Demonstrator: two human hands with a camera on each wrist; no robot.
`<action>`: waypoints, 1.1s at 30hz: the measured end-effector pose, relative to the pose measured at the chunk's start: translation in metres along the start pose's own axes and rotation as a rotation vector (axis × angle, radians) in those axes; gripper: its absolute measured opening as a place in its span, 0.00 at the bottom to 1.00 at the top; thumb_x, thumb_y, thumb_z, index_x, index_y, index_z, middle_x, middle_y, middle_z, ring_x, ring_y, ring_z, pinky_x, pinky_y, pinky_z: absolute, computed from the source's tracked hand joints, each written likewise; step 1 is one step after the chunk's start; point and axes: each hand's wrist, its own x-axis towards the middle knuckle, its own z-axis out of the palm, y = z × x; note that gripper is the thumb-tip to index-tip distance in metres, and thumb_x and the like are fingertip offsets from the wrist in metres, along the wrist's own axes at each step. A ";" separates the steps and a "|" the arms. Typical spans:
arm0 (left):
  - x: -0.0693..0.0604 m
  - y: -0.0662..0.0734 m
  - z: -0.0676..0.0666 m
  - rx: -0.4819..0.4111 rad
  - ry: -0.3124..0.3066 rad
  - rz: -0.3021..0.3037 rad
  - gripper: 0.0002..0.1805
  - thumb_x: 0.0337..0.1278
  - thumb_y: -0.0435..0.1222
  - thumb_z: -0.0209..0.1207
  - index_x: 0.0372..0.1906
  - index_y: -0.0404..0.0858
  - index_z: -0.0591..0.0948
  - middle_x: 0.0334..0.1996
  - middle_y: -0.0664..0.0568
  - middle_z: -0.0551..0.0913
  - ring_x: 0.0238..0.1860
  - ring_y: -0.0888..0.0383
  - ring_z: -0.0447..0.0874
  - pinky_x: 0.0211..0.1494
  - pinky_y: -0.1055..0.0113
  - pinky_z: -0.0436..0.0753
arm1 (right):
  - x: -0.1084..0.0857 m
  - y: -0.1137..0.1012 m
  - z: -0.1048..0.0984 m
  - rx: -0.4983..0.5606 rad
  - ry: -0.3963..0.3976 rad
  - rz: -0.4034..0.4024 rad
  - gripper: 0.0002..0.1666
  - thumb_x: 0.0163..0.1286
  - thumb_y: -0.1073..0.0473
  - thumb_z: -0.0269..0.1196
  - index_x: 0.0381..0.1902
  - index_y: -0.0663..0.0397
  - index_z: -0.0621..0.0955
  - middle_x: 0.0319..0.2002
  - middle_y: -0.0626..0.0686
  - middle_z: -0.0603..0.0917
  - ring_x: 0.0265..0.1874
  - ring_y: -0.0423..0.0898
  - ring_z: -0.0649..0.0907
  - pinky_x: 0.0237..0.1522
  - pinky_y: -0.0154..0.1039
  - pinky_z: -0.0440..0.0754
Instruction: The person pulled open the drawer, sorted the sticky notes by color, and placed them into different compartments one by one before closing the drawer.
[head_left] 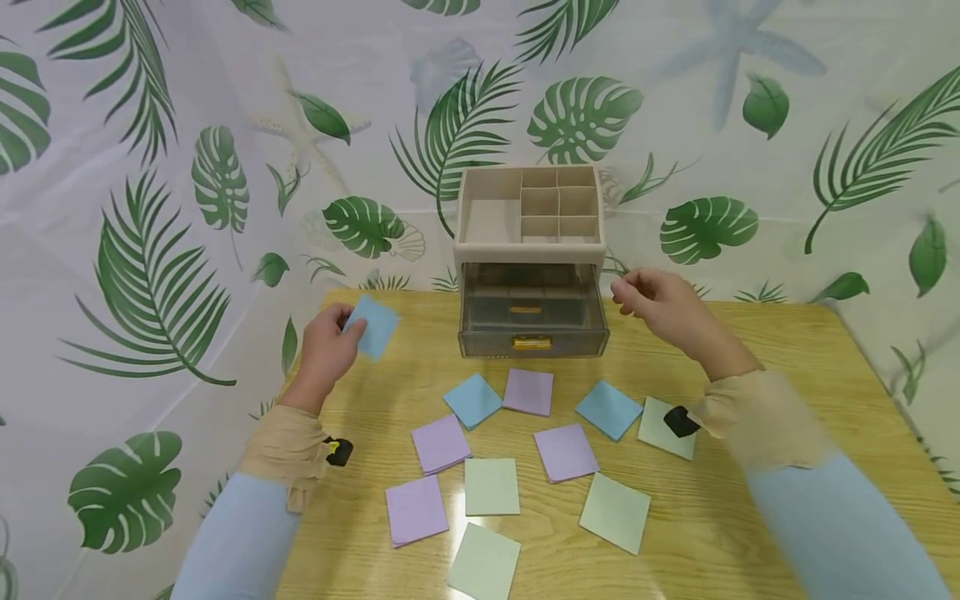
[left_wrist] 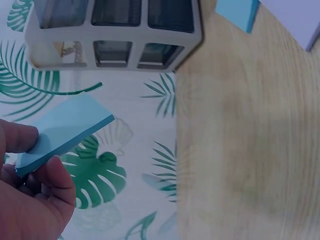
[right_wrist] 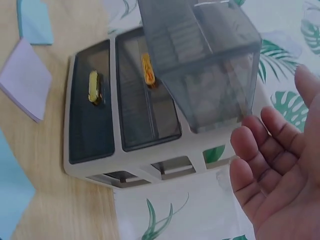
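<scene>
My left hand (head_left: 328, 354) pinches a blue sticky note pad (left_wrist: 75, 122) between thumb and fingers, up in the air to the left of a beige desktop drawer organizer (head_left: 531, 251). The pad's thick edge shows in the left wrist view. The organizer's top drawer (right_wrist: 215, 90), of smoky see-through plastic, is pulled out. No sticky notes can be made out inside it. Just right of that drawer is my right hand (head_left: 660, 304), holding nothing, its fingers loosely bent. The right wrist view shows the fingertips close to the drawer's side; whether they touch it I cannot tell.
Across the wooden table (head_left: 787, 500) in front of the organizer lie several note pads: blue ones (head_left: 609, 410), purple ones (head_left: 416, 510) and pale green ones (head_left: 491, 487). Divided compartments (head_left: 558, 202) top the organizer. A leaf-patterned cloth (head_left: 285, 183) hangs behind and at the sides.
</scene>
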 end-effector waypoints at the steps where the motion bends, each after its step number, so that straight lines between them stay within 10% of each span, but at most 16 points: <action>1: 0.000 0.004 -0.001 -0.008 -0.002 0.009 0.13 0.70 0.39 0.52 0.50 0.32 0.76 0.36 0.43 0.73 0.35 0.48 0.70 0.38 0.57 0.71 | -0.004 0.000 0.001 -0.011 -0.003 -0.014 0.29 0.73 0.38 0.51 0.46 0.59 0.79 0.38 0.56 0.82 0.39 0.50 0.78 0.38 0.42 0.75; 13: -0.009 0.050 -0.015 -0.099 0.017 0.131 0.13 0.71 0.37 0.51 0.49 0.32 0.76 0.37 0.43 0.73 0.36 0.50 0.68 0.40 0.58 0.71 | -0.034 0.016 0.026 0.013 0.075 -0.214 0.12 0.65 0.56 0.67 0.42 0.59 0.82 0.37 0.54 0.84 0.36 0.41 0.80 0.38 0.32 0.78; 33: -0.012 0.137 -0.007 -0.176 -0.120 0.302 0.14 0.71 0.35 0.51 0.53 0.30 0.77 0.44 0.42 0.79 0.41 0.51 0.76 0.43 0.61 0.76 | -0.044 0.025 0.060 -0.065 0.251 -0.271 0.08 0.59 0.59 0.72 0.33 0.53 0.82 0.29 0.47 0.84 0.31 0.40 0.81 0.30 0.29 0.78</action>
